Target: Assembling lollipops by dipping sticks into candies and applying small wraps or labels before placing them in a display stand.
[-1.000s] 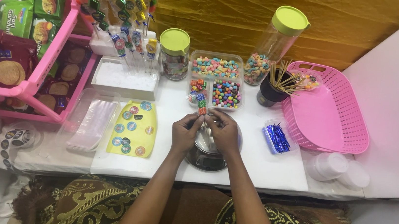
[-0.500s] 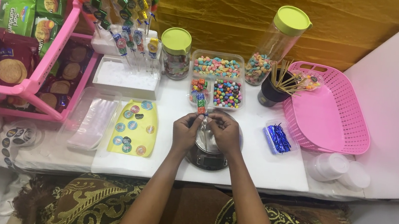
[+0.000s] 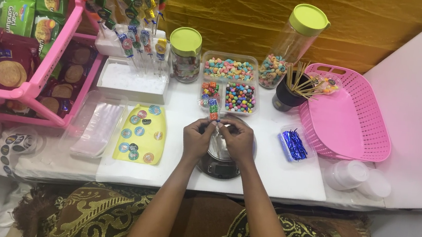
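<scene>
Both my hands sit close together over the small kitchen scale (image 3: 219, 164), near the front edge of the white table (image 3: 288, 181). My left hand (image 3: 197, 139) and right hand (image 3: 239, 141) have fingers curled tight, pinching the bottom of a wrapped candy stick (image 3: 214, 109) w/ a bit of blue twist tie at the wrap, I think; it's tiny, hard to be sure. The stick pokes up & away from me, its top near the candy trays (image 3: 229, 81). To do this bit well I'd hold the wrap snug w/ one hand, turn the tie slow w/ the other, and keep the stick straight so the sweets don't slide. More blue twist ties (image 3: 294, 144) wait just to the right, the yellow sticker sheet (image 3: 142, 133) to the left. Farther off are the pink basket (image 3: 350, 115) and the done sticks (image 3: 133, 16) standing up. Vs half a sec ago: hands are in the same spot, almost no change.
</scene>
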